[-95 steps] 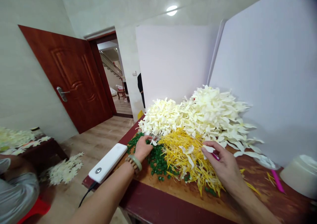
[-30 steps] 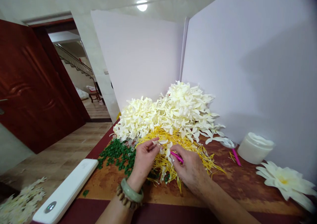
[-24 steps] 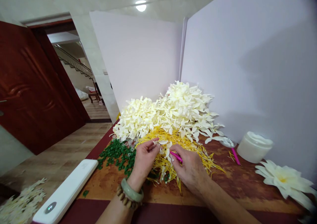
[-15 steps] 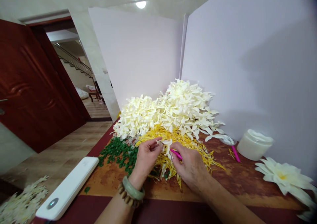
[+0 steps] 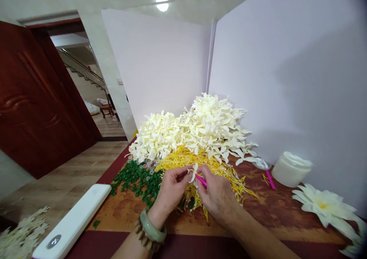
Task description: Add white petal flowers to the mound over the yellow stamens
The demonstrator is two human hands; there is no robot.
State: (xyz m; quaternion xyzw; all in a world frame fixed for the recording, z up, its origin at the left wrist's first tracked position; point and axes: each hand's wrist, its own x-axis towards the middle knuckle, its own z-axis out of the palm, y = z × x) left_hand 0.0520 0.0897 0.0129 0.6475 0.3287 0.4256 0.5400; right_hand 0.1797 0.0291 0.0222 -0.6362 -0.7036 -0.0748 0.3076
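1. White petal: nearly upright, tilted slightly, long axis rising from between both hands, mid-tabletop, above the yellow strands.
2. Left hand pinches the petal's base; right hand clenches a pink-handled tool, its tip at the petal (both hands about equally near).
3. Nothing stands between hands and petal.
4. Green beads lie just left of the left hand; heaped white petals rise beyond, toward the far edge.
5. Toward the right edge: white jar, large white flower.
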